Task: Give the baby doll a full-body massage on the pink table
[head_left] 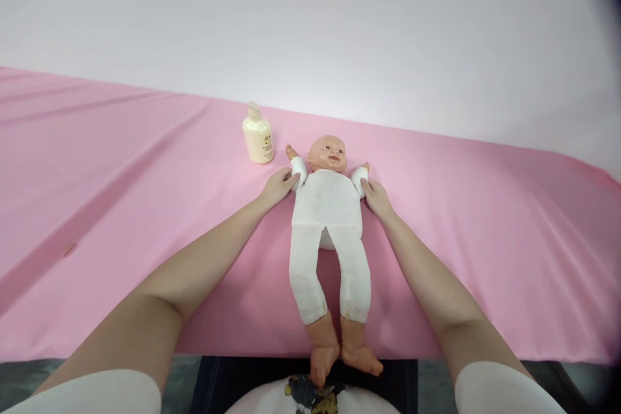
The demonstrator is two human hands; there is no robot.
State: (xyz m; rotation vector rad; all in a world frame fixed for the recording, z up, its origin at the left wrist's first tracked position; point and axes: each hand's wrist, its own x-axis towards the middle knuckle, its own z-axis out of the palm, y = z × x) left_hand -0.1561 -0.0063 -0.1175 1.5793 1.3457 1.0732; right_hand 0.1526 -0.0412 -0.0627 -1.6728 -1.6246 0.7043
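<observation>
A baby doll (pixel 327 200) with a white cloth body lies on its back, head away from me and bare feet over the table's near edge. My left hand (pixel 280 187) is closed around the doll's white upper arm on the left side. On the other side, my right hand (pixel 377 197) grips the doll's other arm, thumb on top. Both of the doll's arms are raised beside its head. Just beyond my left hand stands a cream-coloured pump bottle (pixel 259 136) with a small printed label, upright and apart from the hand.
Under the doll is a pink cloth (pixel 145 207) with long creases, covering the table. A small brownish spot or scrap (pixel 69 250) lies at the left. Behind the table rises a white wall or panel (pixel 291 32). The near table edge is close to my body.
</observation>
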